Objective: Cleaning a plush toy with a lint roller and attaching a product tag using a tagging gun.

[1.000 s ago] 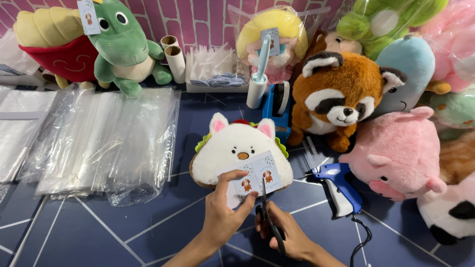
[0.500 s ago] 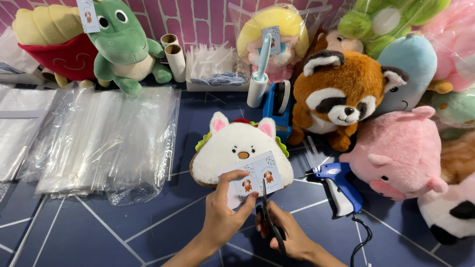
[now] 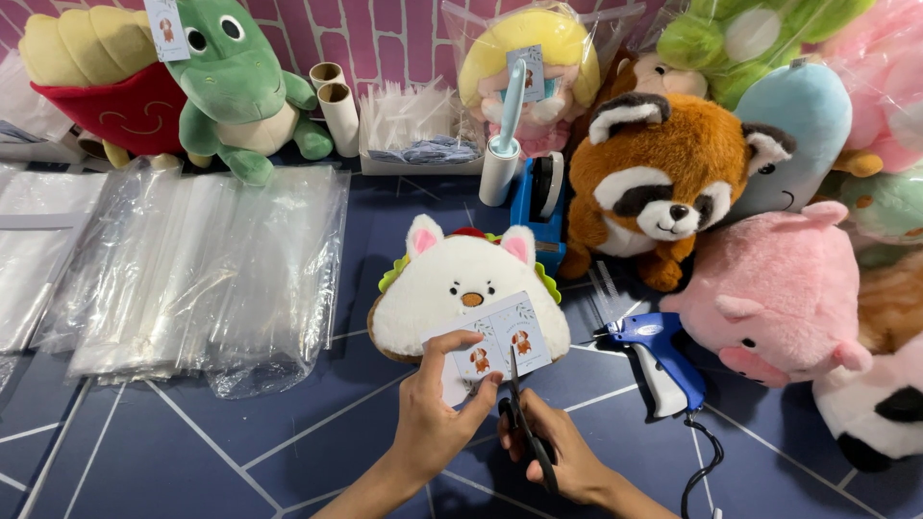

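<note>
Left hand (image 3: 433,423) fingers pinch a paper tag (image 3: 490,348), right hand (image 3: 562,452) grips scissors (image 3: 527,423); beyond, a tray (image 3: 409,163) holds plastic fasteners (image 3: 413,120).

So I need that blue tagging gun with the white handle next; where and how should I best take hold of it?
Probably by the white handle of the blue tagging gun, coming from above on its near side: it lies flat on the dark blue table, handle angled toward the person and bare, while its needle end points left toward the white plush.
</note>
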